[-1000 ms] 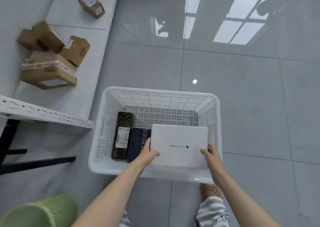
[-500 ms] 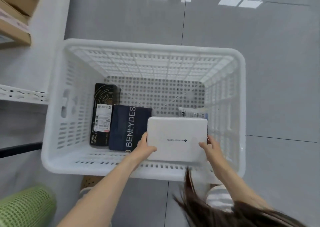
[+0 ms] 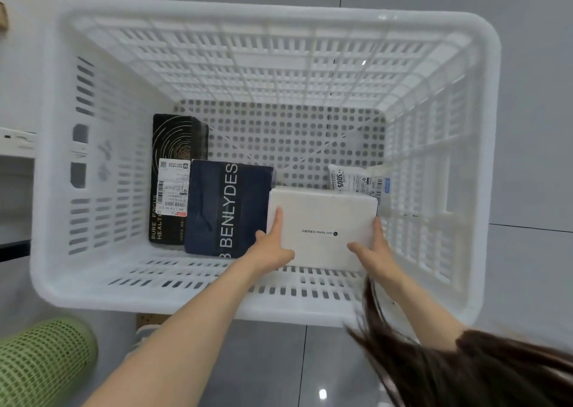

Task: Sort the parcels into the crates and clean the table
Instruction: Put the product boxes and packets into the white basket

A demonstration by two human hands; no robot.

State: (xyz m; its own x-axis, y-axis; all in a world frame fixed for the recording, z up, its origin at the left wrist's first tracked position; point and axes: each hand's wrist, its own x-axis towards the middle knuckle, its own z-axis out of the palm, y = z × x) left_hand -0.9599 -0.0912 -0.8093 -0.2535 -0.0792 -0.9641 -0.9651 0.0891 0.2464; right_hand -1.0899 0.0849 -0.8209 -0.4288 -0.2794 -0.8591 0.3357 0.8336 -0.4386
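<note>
One white box (image 3: 322, 220) is held low inside the white slotted crate (image 3: 248, 6), at about 5 o'clock of the crate's perforated bottom; whether it is already set down cannot be told. It is gripped at its left edge by the left hand (image 3: 273, 248), the thumb laid flat on the top face and the fingers wrapped round the side. At the right edge it is gripped by the right hand (image 3: 372, 248), with the thumb on top and a finger stretched along the side. Small dark print is seen on the box's top. Just beside it, at 8 o'clock, a navy parcel (image 3: 214, 195) marked BENLYDES is laid flat, and a black box (image 3: 176, 139) bearing a shipping label is laid against that parcel's left side at 9 o'clock. A white mailer bag (image 3: 353, 180) with a barcode label is partly covered by the white box at 3 o'clock. The crate is set on a grey tiled floor (image 3: 527, 96). A green mesh basket (image 3: 40, 360) is seen at 7 o'clock of the view, and dark hair (image 3: 465, 369) at 5 o'clock.
</note>
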